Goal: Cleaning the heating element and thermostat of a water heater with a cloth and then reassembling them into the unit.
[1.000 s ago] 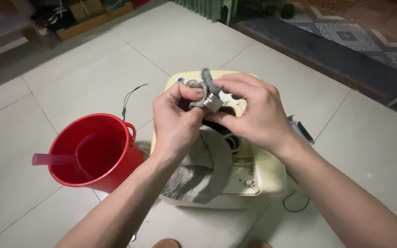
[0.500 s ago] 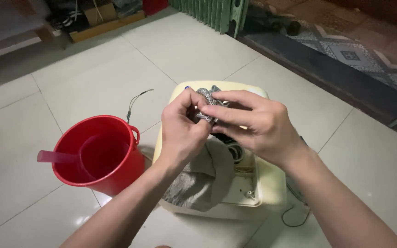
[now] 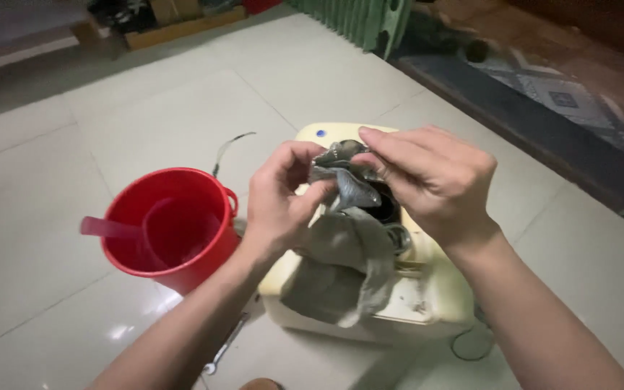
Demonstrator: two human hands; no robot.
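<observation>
Person crouched over a cream-coloured plastic appliance [image 3: 435, 303] sitting on the white tiled floor [image 3: 182, 101], both bare hands up in front of it working a grey cloth [image 3: 344, 253]. Left hand [image 3: 279, 206] is partly curled, thumb and fingertips pinched on the upper end of the cloth, palm facing right. Right hand [image 3: 431, 177] comes in from the other side, fingers stretched flat toward the left, thumb tucked under, gripping the same bunched top of the cloth just beside the left fingertips; the two hands nearly touch there. Something small and metallic looks wrapped in that bunched top, too blurred to tell what it is. The rest of the cloth hangs down from the hands and drapes over the appliance's top and front edge, lower corner lying against the front wall. Behind the cloth a dark round opening [image 3: 384, 202] shows in the top of the appliance, with a small blue dot [image 3: 320, 133] near its far corner. Red plastic bucket [image 3: 171, 231] stands on the floor just left of the appliance, near the left forearm, with a pink handled scoop [image 3: 110, 229] lying in it, handle sticking out over the left rim. A thin wire [image 3: 229, 146] lies on the tiles beyond the bucket. A small wrench [image 3: 225, 347] lies on the floor under the left forearm. Dark patterned rug [image 3: 565, 108] at far right, green slatted thing [image 3: 362, 18] at the top edge.
</observation>
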